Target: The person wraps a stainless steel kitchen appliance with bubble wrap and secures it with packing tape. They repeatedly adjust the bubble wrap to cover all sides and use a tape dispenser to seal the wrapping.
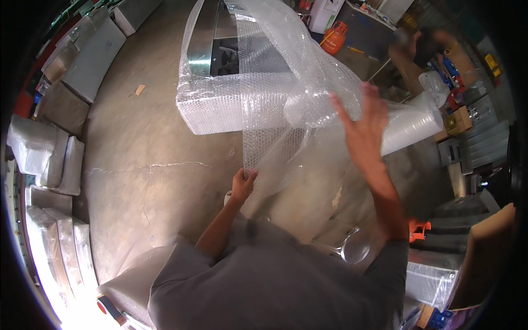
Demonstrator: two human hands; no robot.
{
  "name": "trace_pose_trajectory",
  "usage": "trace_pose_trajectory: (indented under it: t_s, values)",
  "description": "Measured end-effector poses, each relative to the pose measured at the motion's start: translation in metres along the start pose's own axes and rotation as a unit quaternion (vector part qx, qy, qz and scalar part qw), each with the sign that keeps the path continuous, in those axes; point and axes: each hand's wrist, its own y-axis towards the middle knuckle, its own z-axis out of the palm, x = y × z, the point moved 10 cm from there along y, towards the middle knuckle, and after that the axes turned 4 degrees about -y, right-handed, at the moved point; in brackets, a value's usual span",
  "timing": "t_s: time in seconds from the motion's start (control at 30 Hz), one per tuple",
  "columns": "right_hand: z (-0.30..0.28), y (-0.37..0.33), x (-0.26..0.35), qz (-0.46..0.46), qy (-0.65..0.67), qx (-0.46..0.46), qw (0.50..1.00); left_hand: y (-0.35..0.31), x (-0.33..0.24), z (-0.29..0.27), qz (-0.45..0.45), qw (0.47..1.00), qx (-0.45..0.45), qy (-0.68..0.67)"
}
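The left hand (243,186) is closed on the low end of the wrap (261,107), thumb and fingers pinching the sheet on the near side of the unit (200,61). Its forearm slants up and to the right out of the grey sleeve (184,269), with the knuckles toward the unit. The right hand (367,118) is wide open, thumb and fingers spread and pointing away from the body. It is blurred and has hold of nothing that shows; whether it touches the sheet below it, I cannot tell. It is to the right of the unit, the right arm stretched out farther than the left.

The wrap covers the unit's near face and hangs in a loose band from there to the left hand. Another swath arches over the unit's right part toward its far end. Bare metal and a dark panel (224,56) show on the unit's top. The roll (415,124) is angled to the right of the unit. Beyond the unit, on its right, an orange cylinder (334,38) stands upright.
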Motion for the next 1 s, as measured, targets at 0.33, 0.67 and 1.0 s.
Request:
trace_pose_trajectory:
  t_s: [0.33, 0.67, 1.0]
  values:
    - [0.102, 0.017, 0.062, -0.118, 0.084, 0.022, 0.989, -0.087, -0.069, -0.006, -0.036, 0.999, -0.019, 0.030]
    - [-0.017, 0.026, -0.157, 0.320, 0.378, -0.270, 0.825, -0.157, -0.187, -0.034, 0.065, 0.994, -0.078, -0.051]
    - [0.028, 0.053, -0.370, 0.495, 0.311, -0.250, 0.772, -0.178, -0.240, -0.080, 0.106, 0.985, -0.135, -0.025]
